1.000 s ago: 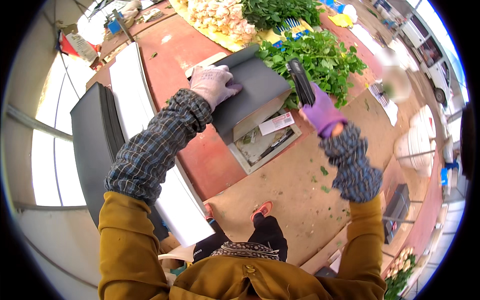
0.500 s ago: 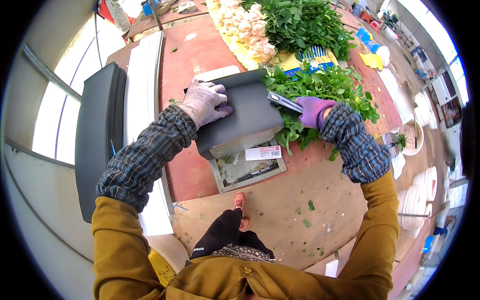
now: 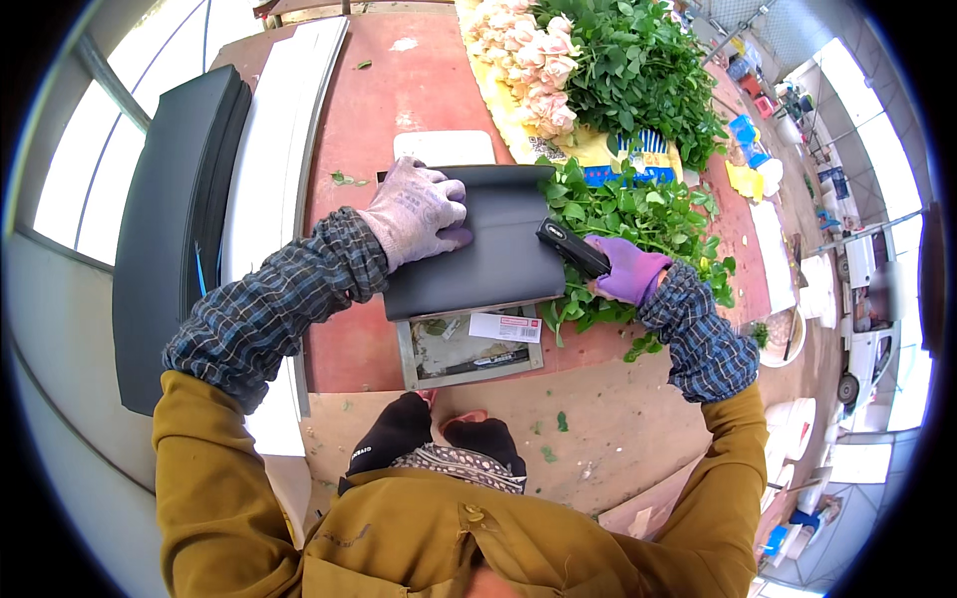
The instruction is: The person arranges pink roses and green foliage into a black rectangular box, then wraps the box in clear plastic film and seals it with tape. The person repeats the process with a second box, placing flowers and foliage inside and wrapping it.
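A dark grey wrapping sheet (image 3: 503, 239), folded over on itself, lies in front of me on the red table. My left hand (image 3: 417, 211), in a pale, stained glove, holds down its left part with bent fingers. In a purple glove, my right hand (image 3: 626, 271) is closed around a black stapler (image 3: 573, 249). The stapler's front end sits at the sheet's right edge; whether it touches is unclear. Leafy green stems (image 3: 638, 224) lie beside and under the right hand. Below the sheet, a shallow grey-framed tray (image 3: 409, 359) holds a white label card (image 3: 498, 327) and bits of leaf.
Pale pink roses (image 3: 533, 60) and dense foliage (image 3: 638, 70) lie on yellow wrapping at the far right. A stack of dark sheets (image 3: 169, 239) and long white boards (image 3: 279, 149) stand to the left. A white card (image 3: 444, 149) lies behind the folded sheet.
My right hand has turned the stapler, so its black top now shows instead of its silver side. The grey sheet lies flatter to view. My left hand stays on it; the whole view has shifted.
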`<action>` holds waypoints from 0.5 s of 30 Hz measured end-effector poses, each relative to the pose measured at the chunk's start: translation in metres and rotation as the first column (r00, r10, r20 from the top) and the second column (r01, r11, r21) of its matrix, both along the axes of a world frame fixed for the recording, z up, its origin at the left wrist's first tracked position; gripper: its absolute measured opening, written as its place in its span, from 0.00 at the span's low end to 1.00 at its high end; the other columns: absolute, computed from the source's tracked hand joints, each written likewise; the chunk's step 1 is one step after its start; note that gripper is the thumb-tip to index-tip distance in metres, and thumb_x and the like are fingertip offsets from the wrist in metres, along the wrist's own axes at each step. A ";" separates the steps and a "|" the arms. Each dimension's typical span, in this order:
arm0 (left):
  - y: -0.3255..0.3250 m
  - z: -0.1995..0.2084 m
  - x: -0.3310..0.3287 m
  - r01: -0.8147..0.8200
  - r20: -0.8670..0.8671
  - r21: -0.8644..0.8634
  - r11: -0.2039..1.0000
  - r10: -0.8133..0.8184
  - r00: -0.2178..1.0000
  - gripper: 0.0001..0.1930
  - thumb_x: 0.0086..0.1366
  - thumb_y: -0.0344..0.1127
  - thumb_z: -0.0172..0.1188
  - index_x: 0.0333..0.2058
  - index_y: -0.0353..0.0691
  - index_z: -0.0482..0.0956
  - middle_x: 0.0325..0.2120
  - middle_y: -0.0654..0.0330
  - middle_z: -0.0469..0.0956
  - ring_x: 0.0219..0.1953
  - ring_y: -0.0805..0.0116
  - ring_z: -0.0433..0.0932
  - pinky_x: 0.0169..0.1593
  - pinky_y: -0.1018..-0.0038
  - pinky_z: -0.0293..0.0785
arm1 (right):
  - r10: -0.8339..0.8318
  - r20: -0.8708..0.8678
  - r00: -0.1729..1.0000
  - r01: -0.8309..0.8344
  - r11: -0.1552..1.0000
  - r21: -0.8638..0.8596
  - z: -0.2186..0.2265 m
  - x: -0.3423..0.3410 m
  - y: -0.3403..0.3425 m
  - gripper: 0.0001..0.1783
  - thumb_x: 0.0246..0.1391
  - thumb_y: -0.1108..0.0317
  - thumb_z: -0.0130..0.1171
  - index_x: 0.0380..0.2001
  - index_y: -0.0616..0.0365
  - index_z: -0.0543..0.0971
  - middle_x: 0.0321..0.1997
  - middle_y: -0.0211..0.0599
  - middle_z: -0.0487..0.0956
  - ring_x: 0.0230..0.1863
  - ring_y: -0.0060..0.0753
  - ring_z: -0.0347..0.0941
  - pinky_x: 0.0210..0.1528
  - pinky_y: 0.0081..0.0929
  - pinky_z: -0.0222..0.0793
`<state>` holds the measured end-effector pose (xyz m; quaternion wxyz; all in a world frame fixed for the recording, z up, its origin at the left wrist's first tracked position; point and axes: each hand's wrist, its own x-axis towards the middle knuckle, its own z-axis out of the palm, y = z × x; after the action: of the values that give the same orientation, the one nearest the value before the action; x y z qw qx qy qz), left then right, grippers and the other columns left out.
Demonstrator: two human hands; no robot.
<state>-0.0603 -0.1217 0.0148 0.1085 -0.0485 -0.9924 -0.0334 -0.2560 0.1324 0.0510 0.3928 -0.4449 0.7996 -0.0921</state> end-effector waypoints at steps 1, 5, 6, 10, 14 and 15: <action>0.000 0.001 0.000 0.000 0.009 0.003 1.000 0.000 1.000 0.14 0.51 0.52 0.61 0.24 0.47 0.81 0.31 0.67 0.76 0.39 0.67 0.75 0.49 0.63 0.63 | -0.057 0.040 0.998 0.054 0.997 0.053 0.003 0.001 -0.002 0.23 0.43 0.69 0.59 0.45 0.64 0.71 0.27 0.41 0.77 0.26 0.31 0.73 0.30 0.29 0.69; 0.001 0.005 -0.004 0.011 0.031 0.008 1.000 -0.011 0.999 0.15 0.52 0.52 0.61 0.24 0.47 0.81 0.32 0.67 0.76 0.40 0.67 0.75 0.49 0.62 0.63 | -0.184 0.041 0.982 0.177 0.974 0.140 -0.009 0.010 0.002 0.19 0.46 0.64 0.64 0.39 0.63 0.73 0.19 0.32 0.75 0.19 0.23 0.70 0.23 0.24 0.65; 0.001 0.007 -0.004 0.014 0.039 0.028 1.000 -0.015 0.999 0.15 0.52 0.52 0.61 0.24 0.47 0.81 0.32 0.67 0.76 0.40 0.67 0.75 0.49 0.63 0.63 | -0.178 0.006 0.984 0.177 0.978 0.111 -0.009 0.017 0.003 0.19 0.46 0.64 0.64 0.39 0.63 0.74 0.19 0.32 0.75 0.18 0.22 0.70 0.22 0.23 0.65; -0.003 0.003 0.002 -0.015 0.050 0.043 0.999 0.013 0.999 0.15 0.54 0.52 0.59 0.25 0.47 0.82 0.32 0.66 0.76 0.40 0.67 0.76 0.50 0.63 0.63 | -0.238 0.152 0.959 0.244 0.969 -0.021 -0.014 0.025 0.027 0.15 0.44 0.69 0.61 0.36 0.61 0.72 0.19 0.28 0.73 0.18 0.22 0.68 0.21 0.23 0.64; 0.001 0.012 0.000 -0.045 0.127 0.027 0.999 0.041 0.991 0.15 0.54 0.53 0.59 0.24 0.48 0.81 0.32 0.65 0.76 0.40 0.66 0.76 0.48 0.62 0.64 | -0.278 0.239 0.930 0.341 0.894 -0.289 -0.019 0.070 0.111 0.25 0.42 0.65 0.63 0.45 0.60 0.71 0.32 0.33 0.74 0.32 0.24 0.71 0.34 0.27 0.69; 0.005 0.016 -0.002 -0.052 0.159 0.006 0.999 0.051 0.986 0.15 0.54 0.53 0.59 0.24 0.48 0.81 0.32 0.65 0.76 0.40 0.66 0.76 0.48 0.62 0.64 | -0.237 0.152 0.960 0.279 0.873 -0.401 -0.033 0.092 0.127 0.30 0.43 0.60 0.64 0.50 0.59 0.69 0.34 0.35 0.74 0.35 0.27 0.71 0.38 0.30 0.70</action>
<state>-0.0628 -0.1171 0.0311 0.0304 -0.0194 -0.9986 -0.0394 -0.1637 0.2596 0.0180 0.3112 -0.4027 0.7932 -0.3344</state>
